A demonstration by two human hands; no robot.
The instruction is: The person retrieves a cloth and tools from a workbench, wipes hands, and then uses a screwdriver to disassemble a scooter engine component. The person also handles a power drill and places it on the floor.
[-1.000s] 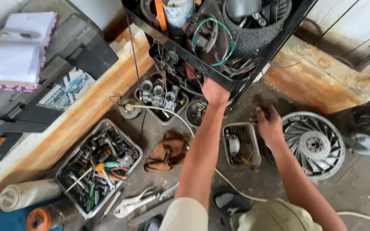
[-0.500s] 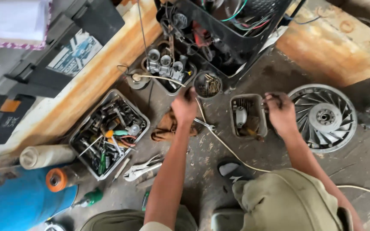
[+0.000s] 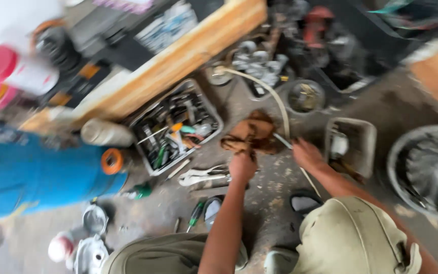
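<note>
Head view: brown rag (image 3: 252, 134) is gripped by left hand (image 3: 243, 166) on the concrete floor (image 3: 275, 203).
Left hand is closed on the rag's near edge; the rag lies bunched between tool tray (image 3: 176, 127) and small grey bin (image 3: 351, 144). Right hand (image 3: 307, 155) is set just beside a pale hose (image 3: 272, 94), fingers loosely curled; grip cannot be told through blur. A wrench (image 3: 204, 176) is seen near the left hand.

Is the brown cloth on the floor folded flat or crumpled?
Crumpled: the brown cloth lies bunched in uneven lumps, the left hand at its edge.
</note>
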